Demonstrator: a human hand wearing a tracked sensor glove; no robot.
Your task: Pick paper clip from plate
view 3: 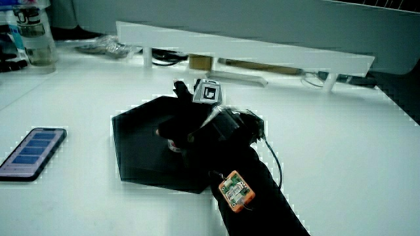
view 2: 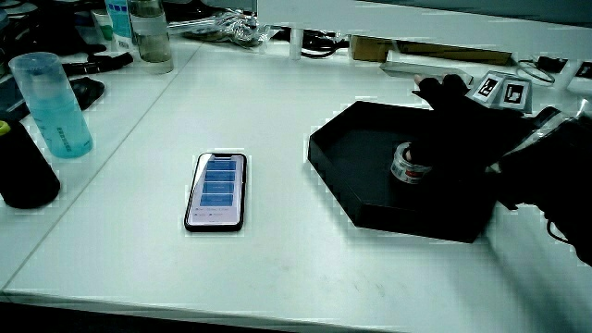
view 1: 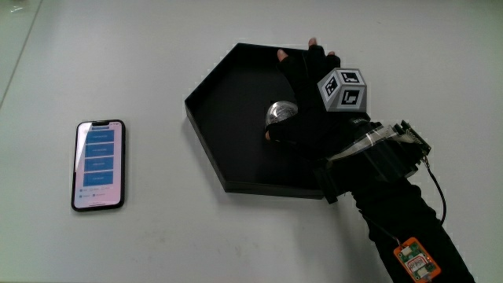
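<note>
Hand (view 1: pixel 310 98) in a black glove reaches into the black six-sided tray (view 1: pixel 216 86) that serves as the plate on the white table (view 1: pixel 157 244), the patterned cube (view 1: pixel 343 88) riding on its back. We see its fingers curled down around a small shiny round object (view 1: pixel 280 112) lying on the tray floor near the middle; in a side view it looks like a short silver roll with a printed band (view 2: pixel 407 165), not the wire clip the task names. We cannot make out any separate paper clip in the tray.

Whether the fingers are clamped on the object or only cupped about it, we cannot tell; it appears to sit on the tray floor, not lifted.

We judge the object to be light and stiff, with a smooth metallic skin that could slip from gloved fingertips. Its round sides look the best place to pinch, thumb on one side and fingers across from it, and we would lift it straight up to clear the tray's raised wall.

Nearby, a phone (view 1: pixel 99 164) with a lit blue screen lies flat on the table, well apart from the tray. A pale blue bottle (view 2: pixel 52 104) stands near the table's edge in a side view.
</note>
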